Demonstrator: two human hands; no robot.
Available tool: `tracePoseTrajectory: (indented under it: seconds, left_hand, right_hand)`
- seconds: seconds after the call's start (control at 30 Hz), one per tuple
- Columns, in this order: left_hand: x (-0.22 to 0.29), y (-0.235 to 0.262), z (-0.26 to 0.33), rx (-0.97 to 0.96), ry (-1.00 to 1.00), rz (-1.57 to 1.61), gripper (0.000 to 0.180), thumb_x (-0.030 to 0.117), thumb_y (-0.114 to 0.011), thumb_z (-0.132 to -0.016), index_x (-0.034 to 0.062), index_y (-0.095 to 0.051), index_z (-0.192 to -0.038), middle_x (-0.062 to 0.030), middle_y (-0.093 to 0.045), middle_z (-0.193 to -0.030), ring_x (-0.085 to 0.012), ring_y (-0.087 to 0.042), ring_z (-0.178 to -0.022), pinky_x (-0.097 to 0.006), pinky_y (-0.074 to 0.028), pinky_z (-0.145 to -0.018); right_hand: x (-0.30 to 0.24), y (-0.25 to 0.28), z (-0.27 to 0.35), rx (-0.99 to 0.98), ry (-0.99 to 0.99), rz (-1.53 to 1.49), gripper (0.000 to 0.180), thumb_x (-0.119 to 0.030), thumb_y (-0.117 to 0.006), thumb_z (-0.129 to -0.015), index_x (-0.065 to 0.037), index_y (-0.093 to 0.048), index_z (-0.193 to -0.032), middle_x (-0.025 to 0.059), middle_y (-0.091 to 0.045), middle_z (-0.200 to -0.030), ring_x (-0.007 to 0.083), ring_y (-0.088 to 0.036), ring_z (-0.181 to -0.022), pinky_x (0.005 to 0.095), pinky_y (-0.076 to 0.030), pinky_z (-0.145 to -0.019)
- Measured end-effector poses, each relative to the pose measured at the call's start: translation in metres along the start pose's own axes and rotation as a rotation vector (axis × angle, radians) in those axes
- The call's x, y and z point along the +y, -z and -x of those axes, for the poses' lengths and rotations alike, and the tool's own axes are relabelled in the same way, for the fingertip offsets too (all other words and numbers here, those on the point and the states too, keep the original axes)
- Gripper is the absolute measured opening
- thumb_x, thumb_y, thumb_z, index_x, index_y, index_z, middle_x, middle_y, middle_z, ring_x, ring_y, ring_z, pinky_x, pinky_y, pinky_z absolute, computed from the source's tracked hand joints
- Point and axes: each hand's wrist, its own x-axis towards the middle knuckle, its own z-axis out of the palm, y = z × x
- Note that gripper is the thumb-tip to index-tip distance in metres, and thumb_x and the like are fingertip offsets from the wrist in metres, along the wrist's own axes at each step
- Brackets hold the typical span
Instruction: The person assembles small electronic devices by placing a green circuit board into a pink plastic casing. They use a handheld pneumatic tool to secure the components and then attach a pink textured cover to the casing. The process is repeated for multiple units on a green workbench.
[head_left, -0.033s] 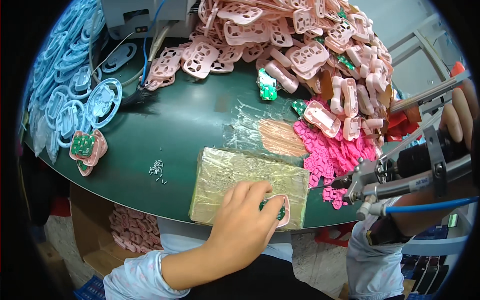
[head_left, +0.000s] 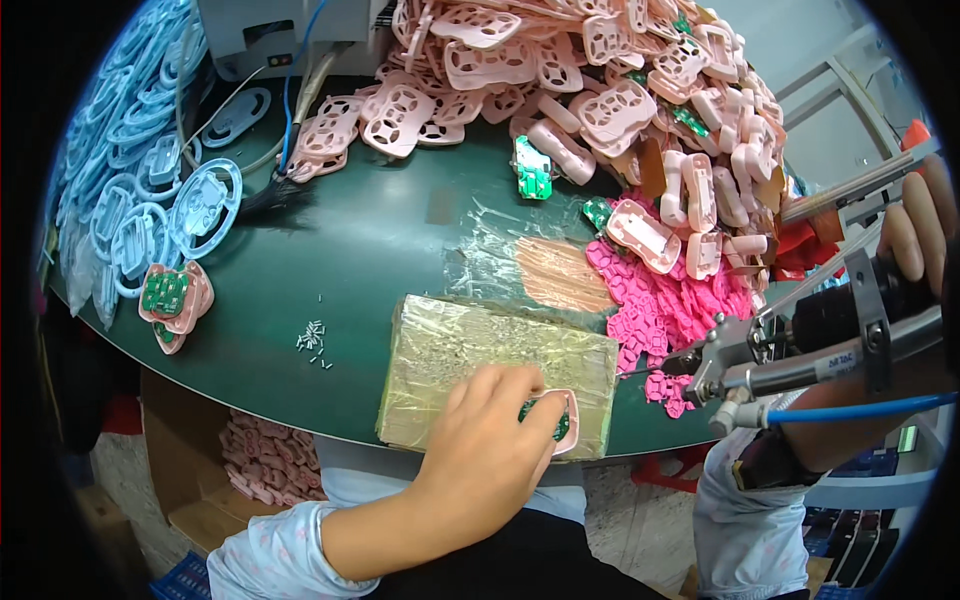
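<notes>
My left hand [head_left: 490, 440] rests on a tape-wrapped yellowish block [head_left: 500, 325] at the table's near edge. Its fingers curl down round a small pink plastic shell [head_left: 573, 425] with a green circuit board [head_left: 560, 428] in it; the hand covers much of both. On the right, my right hand [head_left: 915, 235] is closed round the black body of a power screwdriver [head_left: 830, 320], fixed to a metal arm with a blue air hose [head_left: 860, 411]. The thin bit points left, beside the block's right edge. A small pile of screws [head_left: 312, 335] lies left of the block.
Pale pink shells [head_left: 490, 65] heap up at the back and right, above bright pink button pads [head_left: 650, 310]. Blue plastic parts [head_left: 130, 130] crowd the left. A pink shell with a circuit board [head_left: 170, 292] sits near the left edge. Below stands a carton of pink parts [head_left: 265, 455].
</notes>
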Motion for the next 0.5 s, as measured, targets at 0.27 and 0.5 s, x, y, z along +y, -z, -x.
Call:
tracePoseTrajectory:
  seconds: [0.27, 0.5]
  left_hand:
    - [0.021, 0.009, -0.023, -0.342, 0.109, -0.258, 0.042, 0.01, -0.071, -0.068, 0.0026, -0.056, -0.107, -0.0124, -0.054, -0.102, -0.0301, -0.051, -0.098, -0.038, -0.043, -0.083]
    - [0.004, 0.02, 0.007, -0.143, -0.041, -0.147, 0.056, 0.017, -0.075, -0.069, 0.0028, -0.053, -0.118, -0.0136, -0.053, -0.113, -0.0314, -0.051, -0.103, -0.039, -0.043, -0.086]
  right_hand:
    - [0.015, 0.018, 0.001, 0.036, -0.007, 0.066, 0.03, -0.019, -0.055, -0.09, -0.007, -0.046, -0.116, 0.0071, -0.055, -0.091, 0.0198, -0.059, -0.077, 0.0312, -0.052, -0.068]
    - [0.018, 0.028, -0.012, 0.045, 0.007, 0.149, 0.034, -0.022, -0.053, -0.091, -0.008, -0.046, -0.121, 0.0085, -0.056, -0.098, 0.0225, -0.06, -0.083, 0.0341, -0.052, -0.07]
